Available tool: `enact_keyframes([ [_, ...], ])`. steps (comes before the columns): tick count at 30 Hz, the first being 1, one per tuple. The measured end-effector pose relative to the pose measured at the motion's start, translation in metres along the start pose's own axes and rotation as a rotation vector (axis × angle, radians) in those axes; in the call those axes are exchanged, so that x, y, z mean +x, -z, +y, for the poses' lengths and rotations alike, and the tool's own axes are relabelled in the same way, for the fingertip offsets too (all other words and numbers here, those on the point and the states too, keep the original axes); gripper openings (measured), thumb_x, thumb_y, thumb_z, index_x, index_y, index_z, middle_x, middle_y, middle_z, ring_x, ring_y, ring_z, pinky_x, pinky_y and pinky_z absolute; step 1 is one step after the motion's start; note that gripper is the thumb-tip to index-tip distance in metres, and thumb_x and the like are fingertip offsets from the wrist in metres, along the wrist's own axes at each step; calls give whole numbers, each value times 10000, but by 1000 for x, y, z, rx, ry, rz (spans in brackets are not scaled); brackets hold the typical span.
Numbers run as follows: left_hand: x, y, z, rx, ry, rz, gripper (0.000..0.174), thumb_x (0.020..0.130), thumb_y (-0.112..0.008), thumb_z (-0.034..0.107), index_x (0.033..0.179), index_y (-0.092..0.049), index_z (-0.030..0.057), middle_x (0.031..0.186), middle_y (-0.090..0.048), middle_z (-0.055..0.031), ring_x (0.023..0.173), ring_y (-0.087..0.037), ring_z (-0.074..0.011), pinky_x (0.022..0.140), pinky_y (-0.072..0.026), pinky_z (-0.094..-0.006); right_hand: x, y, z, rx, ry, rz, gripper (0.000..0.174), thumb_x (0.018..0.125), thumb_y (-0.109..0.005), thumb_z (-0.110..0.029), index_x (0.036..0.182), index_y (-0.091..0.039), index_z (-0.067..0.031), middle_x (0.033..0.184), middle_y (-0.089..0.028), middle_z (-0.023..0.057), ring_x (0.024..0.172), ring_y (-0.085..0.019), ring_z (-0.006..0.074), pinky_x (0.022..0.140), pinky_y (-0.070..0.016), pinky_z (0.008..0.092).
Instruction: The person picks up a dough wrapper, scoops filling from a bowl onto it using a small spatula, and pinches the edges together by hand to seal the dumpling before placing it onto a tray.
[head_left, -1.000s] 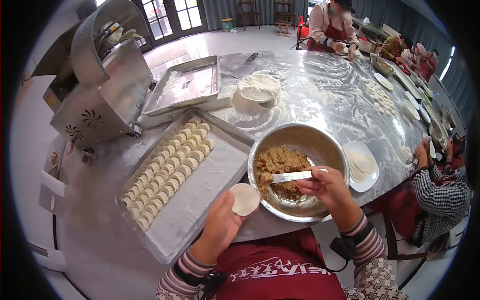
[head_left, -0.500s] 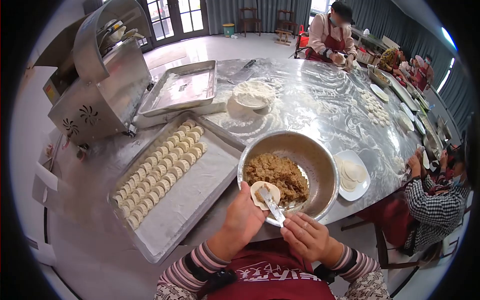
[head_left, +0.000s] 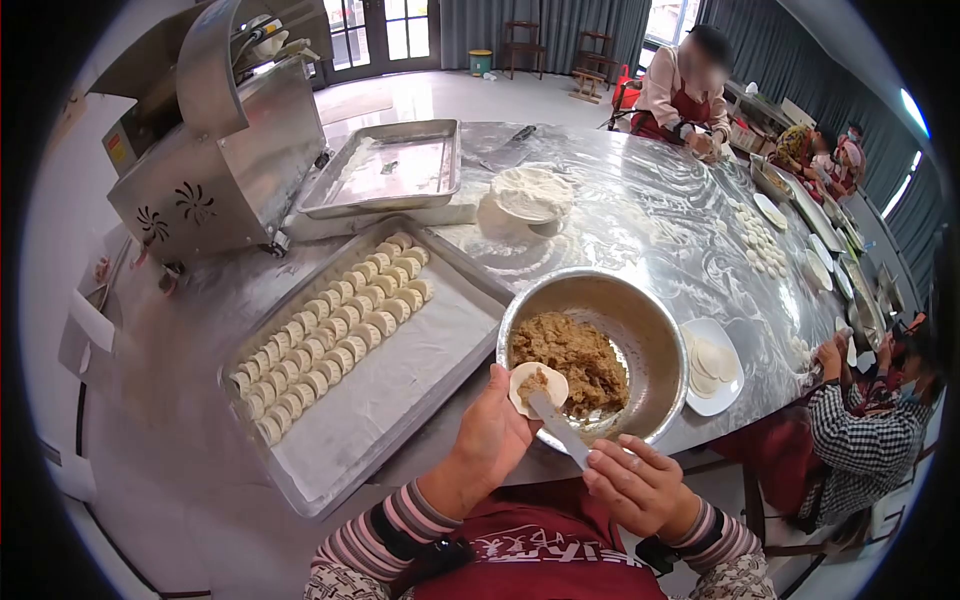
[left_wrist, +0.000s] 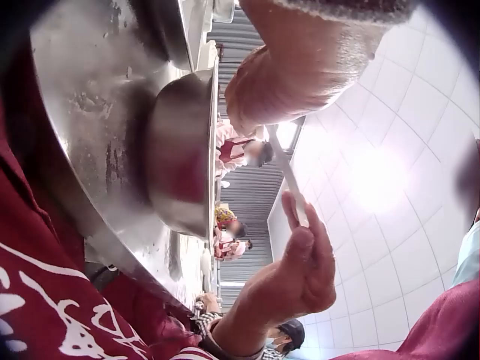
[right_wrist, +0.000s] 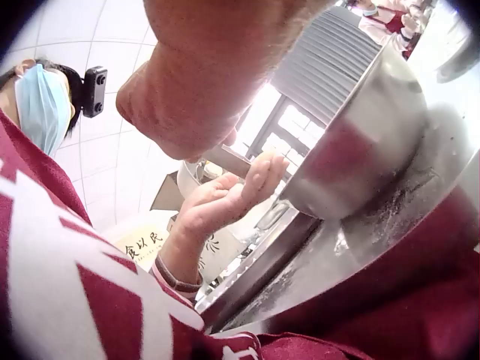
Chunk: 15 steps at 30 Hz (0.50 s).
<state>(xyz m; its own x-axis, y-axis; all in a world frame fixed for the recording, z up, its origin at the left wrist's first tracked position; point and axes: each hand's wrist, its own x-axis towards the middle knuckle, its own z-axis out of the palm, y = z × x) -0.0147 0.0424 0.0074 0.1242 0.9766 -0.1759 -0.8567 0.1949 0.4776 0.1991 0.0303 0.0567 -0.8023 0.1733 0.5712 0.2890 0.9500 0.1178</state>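
My left grip (head_left: 490,435) cups the wrapper (head_left: 552,393) at lower centre, over the near rim of the bowl (head_left: 645,320), while my right grip (head_left: 640,485) pinches the spatula (head_left: 560,428) and presses filling (head_left: 532,379) onto it, so I judge this the loading step, and next the blade should lift clear before folding.

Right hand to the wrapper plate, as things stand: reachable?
Probably yes. The plate sits just right of the bowl, near the right hand, nothing between. That hand grips the spatula, though, tip on the wrapper the left hand holds, so its fingers are busy.
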Motion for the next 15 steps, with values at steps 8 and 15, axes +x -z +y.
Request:
enact_keyframes([
  [8,-6,-4,3,-85,2,-65,508,1038,-254,394,1347,-358,4,1345,-469,-151,1257,-460,-262,1081,-365,-414,2,-9,-1,0,-74,31,136,817,-670,-73,936,-656,-8,961,-685,126,932,-687,254,881,-515,396],
  [15,-11,5,7,-11,105,-103,528,1037,-253,403,1368,-350,2,1338,-480,-142,1235,-491,-253,1044,-410,-400,10,10,11,519,-601,358,77,887,-581,-12,951,-594,28,833,-700,170,765,-703,271,715,-562,348],
])
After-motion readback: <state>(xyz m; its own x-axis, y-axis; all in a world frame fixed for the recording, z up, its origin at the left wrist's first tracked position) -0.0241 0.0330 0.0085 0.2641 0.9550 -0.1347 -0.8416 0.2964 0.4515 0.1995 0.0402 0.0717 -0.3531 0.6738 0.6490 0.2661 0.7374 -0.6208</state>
